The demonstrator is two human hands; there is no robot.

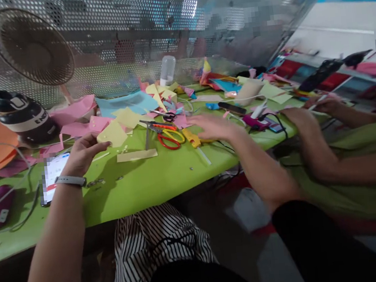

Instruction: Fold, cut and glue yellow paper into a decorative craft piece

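Observation:
My left hand point(85, 154), with a watch band on its wrist, pinches a pale yellow paper piece point(112, 134) just above the green table point(139, 185). My right hand point(211, 127) is blurred and reaches over the table beside a yellow glue gun point(191, 138); its fingers look stretched out, with nothing visible in them. Between the hands lie scissors with red handles point(168, 143) and yellow handles point(178, 135). A tan paper strip point(136, 155) lies nearer the front edge, among small scraps.
A phone point(55, 176) lies left of my left wrist. Behind it stand a black bottle point(26, 119) and a fan point(32, 47). Coloured paper, including a blue sheet point(127, 104), covers the back. A person's hands point(305, 114) work at the right.

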